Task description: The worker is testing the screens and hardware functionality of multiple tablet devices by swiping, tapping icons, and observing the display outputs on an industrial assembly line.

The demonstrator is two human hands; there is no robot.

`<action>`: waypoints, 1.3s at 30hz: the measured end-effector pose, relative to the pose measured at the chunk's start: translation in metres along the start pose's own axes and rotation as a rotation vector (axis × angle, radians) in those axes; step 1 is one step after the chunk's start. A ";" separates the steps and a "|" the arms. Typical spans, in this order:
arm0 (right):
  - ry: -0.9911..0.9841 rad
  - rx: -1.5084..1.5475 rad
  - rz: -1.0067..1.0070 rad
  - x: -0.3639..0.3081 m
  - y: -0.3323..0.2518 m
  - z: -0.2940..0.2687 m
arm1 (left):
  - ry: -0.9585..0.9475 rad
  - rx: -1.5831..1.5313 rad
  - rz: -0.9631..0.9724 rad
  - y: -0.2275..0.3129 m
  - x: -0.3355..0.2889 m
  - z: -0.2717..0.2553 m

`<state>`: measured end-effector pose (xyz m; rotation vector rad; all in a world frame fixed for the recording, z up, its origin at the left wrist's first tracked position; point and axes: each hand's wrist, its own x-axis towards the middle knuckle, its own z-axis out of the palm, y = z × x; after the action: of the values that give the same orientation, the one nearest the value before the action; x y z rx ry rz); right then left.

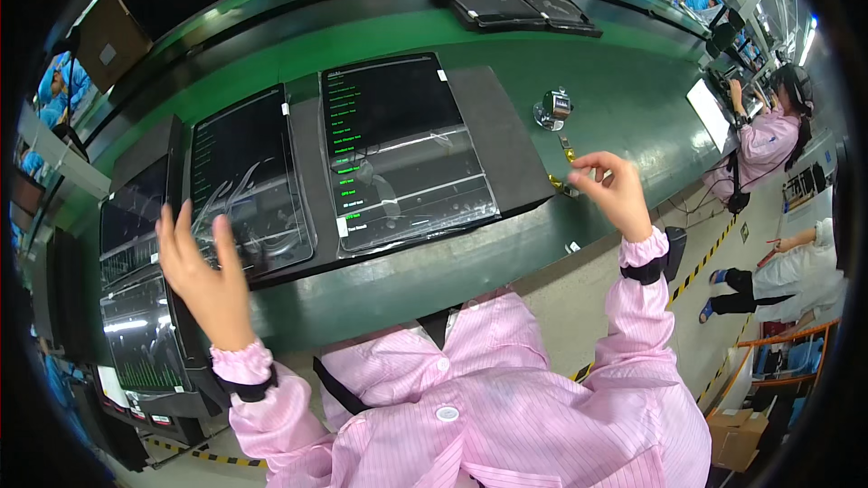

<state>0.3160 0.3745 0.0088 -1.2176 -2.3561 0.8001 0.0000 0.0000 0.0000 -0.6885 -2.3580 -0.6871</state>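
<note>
My left hand (206,280) is raised with fingers spread over the lower left edge of a tablet (242,158), holding nothing. Clear film covers its dark screen, which shows a column of green text. Right of it, another filmed tablet (398,117) with a similar green list rests on a dark foam pad (506,131). My right hand (617,194) hovers near the bench's front edge, thumb and index finger drawn together. Whether something small is between them cannot be made out. Small gold-coloured pieces (569,153) lie by its fingertips, below a chrome hand tally counter (558,106).
More filmed tablets (140,325) lie at the left, and dark panels (506,0) sit on the far ledge. The green bench (633,99) runs rightward to a person in pink (768,145). Another person (796,262) is on the floor side, near an orange-framed cart (787,343).
</note>
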 end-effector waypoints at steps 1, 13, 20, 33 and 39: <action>0.046 -0.065 -0.253 -0.007 0.007 0.006 | 0.003 -0.051 0.155 0.027 0.001 -0.005; -0.044 0.581 0.080 -0.045 0.001 0.005 | -0.549 -0.182 0.521 0.130 -0.021 0.035; 0.000 1.003 -0.049 -0.040 0.050 0.012 | -0.505 -0.233 0.535 0.142 -0.036 0.051; -0.285 1.477 0.899 -0.252 0.339 0.227 | -0.615 -0.428 -0.065 -0.013 -0.195 -0.027; -0.212 1.102 1.285 -0.314 0.342 0.301 | -0.702 0.000 -0.453 -0.084 -0.369 0.048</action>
<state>0.5354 0.1789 -0.4599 -1.9066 -0.5465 2.1932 0.1874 -0.1456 -0.2984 -0.4312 -3.2209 -0.7063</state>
